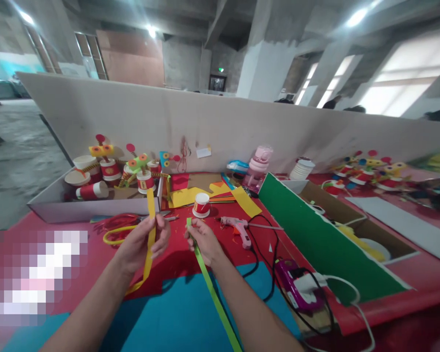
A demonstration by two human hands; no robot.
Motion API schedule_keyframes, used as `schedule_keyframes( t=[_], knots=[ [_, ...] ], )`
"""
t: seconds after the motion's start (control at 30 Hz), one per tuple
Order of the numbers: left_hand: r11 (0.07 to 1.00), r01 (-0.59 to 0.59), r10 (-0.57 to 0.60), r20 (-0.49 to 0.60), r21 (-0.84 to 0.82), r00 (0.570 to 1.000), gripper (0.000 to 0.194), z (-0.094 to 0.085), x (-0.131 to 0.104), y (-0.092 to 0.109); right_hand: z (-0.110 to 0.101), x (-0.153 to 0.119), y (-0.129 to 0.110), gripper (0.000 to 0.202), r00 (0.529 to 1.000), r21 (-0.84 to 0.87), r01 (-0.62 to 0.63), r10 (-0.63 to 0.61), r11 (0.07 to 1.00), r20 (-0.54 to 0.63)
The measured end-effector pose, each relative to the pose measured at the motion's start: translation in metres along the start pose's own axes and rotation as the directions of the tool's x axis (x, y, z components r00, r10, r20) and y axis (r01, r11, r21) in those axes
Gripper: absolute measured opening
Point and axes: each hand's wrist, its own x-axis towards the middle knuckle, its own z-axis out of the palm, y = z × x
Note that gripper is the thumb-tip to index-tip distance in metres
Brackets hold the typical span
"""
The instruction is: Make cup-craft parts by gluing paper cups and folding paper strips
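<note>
The left hand (141, 244) pinches a yellow paper strip (150, 230) upright; the right hand (203, 239) pinches a green paper strip (212, 288) trailing toward the person. Both strips seem readied for joining, which calls for bringing their ends together. A glue gun (238, 227) lies just right of the right fingers on the tabletop (176, 313).

A craft workshop set up in a bare concrete industrial hall: the red table (95, 244) is strewn with coloured paper sheets (190, 194), a pink glue gun (238, 229) and finished paper-cup toys (110, 171), with a plain partition board (242, 122) behind and raw pillars (267, 68) overhead.
</note>
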Motion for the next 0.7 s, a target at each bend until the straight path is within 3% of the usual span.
schedule_keyframes(
  t=[0.07, 0.17, 0.23, 0.33, 0.4, 0.47, 0.53, 0.6, 0.63, 0.7],
  knots=[
    [0.996, 0.033, -0.024, -0.095, 0.088, 0.995, 0.019, 0.001, 0.001, -0.003, 0.001, -0.001, 0.000, 0.027, 0.999, -0.082, 0.032, -0.031, 0.996, 0.012],
    [0.982, 0.081, -0.046, -0.200, 0.170, 0.979, 0.025, 0.011, 0.000, -0.009, 0.001, -0.003, -0.003, 0.019, 0.978, -0.285, 0.208, -0.207, 0.936, 0.033],
    [0.992, 0.039, -0.024, -0.124, 0.124, 0.992, 0.029, 0.018, -0.005, -0.008, 0.000, -0.005, -0.005, 0.016, 0.955, -0.391, 0.293, -0.288, 0.872, 0.075],
    [0.999, -0.029, 0.030, 0.024, -0.017, 0.999, 0.027, 0.021, -0.010, 0.000, -0.001, -0.004, -0.003, 0.018, 0.950, -0.461, 0.302, -0.304, 0.835, 0.073],
    [0.996, -0.052, 0.048, -0.054, -0.068, 0.997, 0.016, 0.016, -0.008, 0.001, -0.003, -0.001, 0.000, 0.019, 0.952, -0.474, 0.287, -0.303, 0.833, 0.043],
    [0.997, 0.009, -0.023, -0.192, -0.076, 0.981, 0.012, 0.008, -0.001, -0.005, -0.005, 0.002, 0.003, 0.020, 0.955, -0.468, 0.271, -0.295, 0.842, 0.022],
    [0.991, 0.124, -0.135, -0.323, -0.053, 0.937, 0.010, 0.001, 0.009, -0.018, -0.006, 0.003, 0.002, 0.020, 0.959, -0.451, 0.256, -0.285, 0.855, 0.004],
    [0.983, 0.185, -0.166, -0.420, 0.005, 0.892, 0.010, -0.003, 0.015, -0.032, -0.008, 0.003, -0.002, 0.022, 0.960, -0.435, 0.244, -0.280, 0.867, -0.021],
    [0.977, 0.206, -0.160, -0.433, 0.061, 0.887, 0.012, -0.002, 0.016, -0.037, -0.008, 0.003, -0.005, 0.022, 0.959, -0.422, 0.240, -0.282, 0.874, -0.039],
    [0.964, 0.199, -0.124, -0.359, 0.179, 0.925, 0.015, 0.002, 0.012, -0.043, -0.010, 0.003, -0.009, 0.024, 0.953, -0.379, 0.242, -0.293, 0.893, -0.082]
  ],
)
